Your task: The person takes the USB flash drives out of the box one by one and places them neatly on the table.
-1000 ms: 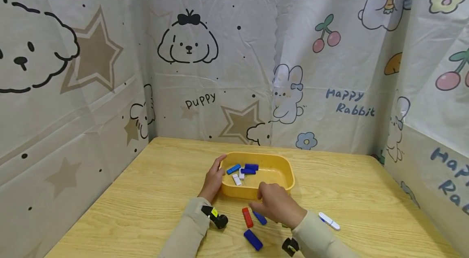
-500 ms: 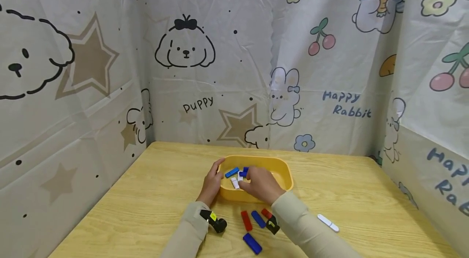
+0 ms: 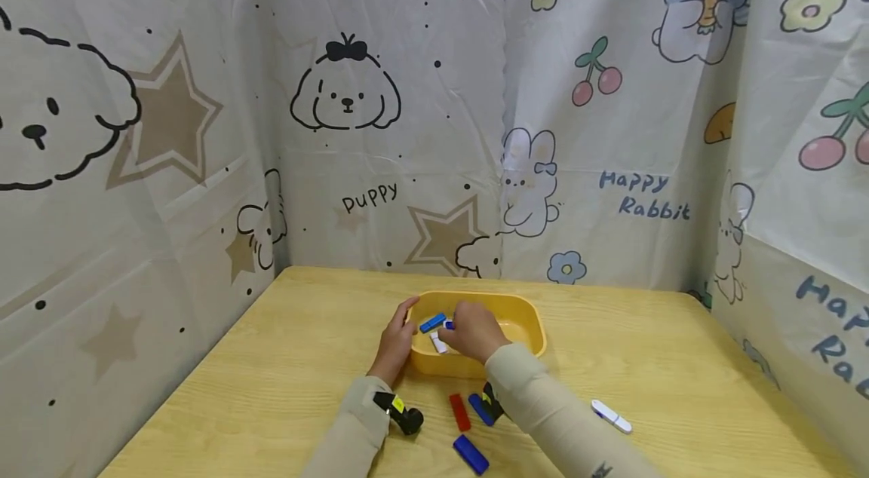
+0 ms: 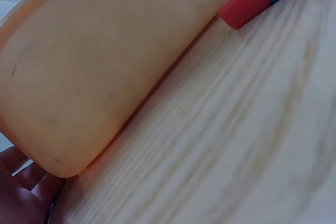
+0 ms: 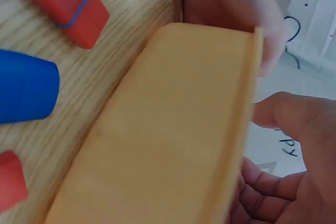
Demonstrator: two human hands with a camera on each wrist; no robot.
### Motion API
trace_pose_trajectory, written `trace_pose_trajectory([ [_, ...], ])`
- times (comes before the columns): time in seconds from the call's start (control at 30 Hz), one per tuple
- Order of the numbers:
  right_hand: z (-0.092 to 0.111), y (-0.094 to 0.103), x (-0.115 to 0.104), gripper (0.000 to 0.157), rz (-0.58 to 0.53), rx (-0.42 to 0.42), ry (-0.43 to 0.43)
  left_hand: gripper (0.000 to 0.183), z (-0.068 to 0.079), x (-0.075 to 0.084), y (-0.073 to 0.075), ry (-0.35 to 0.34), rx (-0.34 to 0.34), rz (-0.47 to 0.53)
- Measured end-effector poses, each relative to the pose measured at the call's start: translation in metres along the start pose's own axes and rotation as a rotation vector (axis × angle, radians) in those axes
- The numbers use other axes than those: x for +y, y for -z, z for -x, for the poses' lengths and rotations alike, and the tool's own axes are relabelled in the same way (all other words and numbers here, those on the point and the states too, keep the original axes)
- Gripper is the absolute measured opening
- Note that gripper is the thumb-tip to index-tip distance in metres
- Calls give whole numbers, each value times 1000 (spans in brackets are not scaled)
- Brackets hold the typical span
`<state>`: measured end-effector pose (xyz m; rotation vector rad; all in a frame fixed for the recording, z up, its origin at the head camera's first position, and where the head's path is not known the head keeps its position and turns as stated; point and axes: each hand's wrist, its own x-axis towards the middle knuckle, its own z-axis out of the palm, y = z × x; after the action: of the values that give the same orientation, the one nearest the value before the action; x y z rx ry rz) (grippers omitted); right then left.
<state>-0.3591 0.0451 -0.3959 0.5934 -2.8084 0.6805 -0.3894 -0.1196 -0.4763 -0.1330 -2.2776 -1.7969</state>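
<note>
My left hand (image 3: 396,342) grips the left end of a yellow plastic bin (image 3: 536,320), its fingers along the outer wall and its thumb at the rim. The left wrist view shows its fingers (image 4: 31,179) round the bin's corner. My right hand (image 3: 475,331) reaches over the front rim, fingers bent down into the bin. Its fingertips are hidden, and I cannot tell whether they hold anything. A light blue stick (image 3: 432,323) and a white stick (image 3: 438,343) lie inside at the left. Dark blue (image 3: 449,325) shows beside the right thumb.
In front of the bin lie a red stick (image 3: 459,412) and two dark blue sticks, one nearer (image 3: 471,455) and one partly behind the right wrist camera (image 3: 481,410). Another red piece (image 5: 10,179) shows in the right wrist view. A white stick (image 3: 611,416) lies at right.
My right hand has moved from over the table in front of the bin, up and across the rim into it. The left hand keeps its grip on the bin.
</note>
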Motion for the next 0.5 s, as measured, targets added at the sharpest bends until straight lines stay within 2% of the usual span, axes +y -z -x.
trace_pose_trajectory([
  [0.3, -6, -36, 9, 41, -31, -27, -91, 50, 9, -10, -2, -10, 19, -31],
  [0.5, -15, -39, 13, 36, -32, -38, -123, 49, 2, -5, -2, -31, 22, -32],
])
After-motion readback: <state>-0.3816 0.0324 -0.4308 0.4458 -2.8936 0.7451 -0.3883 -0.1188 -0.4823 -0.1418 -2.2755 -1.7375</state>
